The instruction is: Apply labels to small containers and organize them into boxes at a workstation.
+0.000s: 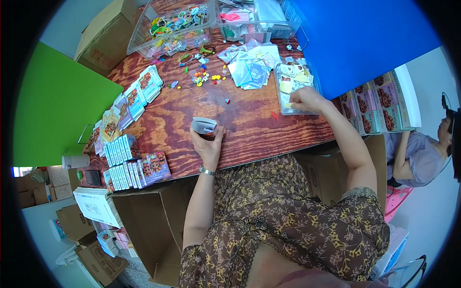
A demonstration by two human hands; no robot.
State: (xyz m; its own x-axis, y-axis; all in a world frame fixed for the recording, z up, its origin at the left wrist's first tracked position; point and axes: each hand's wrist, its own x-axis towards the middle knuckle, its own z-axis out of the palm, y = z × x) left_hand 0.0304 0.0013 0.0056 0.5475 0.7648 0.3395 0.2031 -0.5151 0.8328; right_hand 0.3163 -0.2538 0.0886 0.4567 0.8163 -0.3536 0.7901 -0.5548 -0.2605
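Note:
My left hand is wrapped round a small card packet, holding it upright near the table's front edge. The packet's top is open, and a pale inside shows. My right hand reaches into a clear plastic tray of small paper slips and cards. Its fingers are bent together at the tray's near left corner, beside a yellowish slip. Whether they pinch a slip is hidden. Between the hands lie a tiny red-and-blue toy piece and a red piece.
Clear bins of colourful trinkets and packaging stand at the back. Loose trinkets and cards lie before them. Printed packets and stacked boxes line the left. A blue panel rises right; a person sits beyond.

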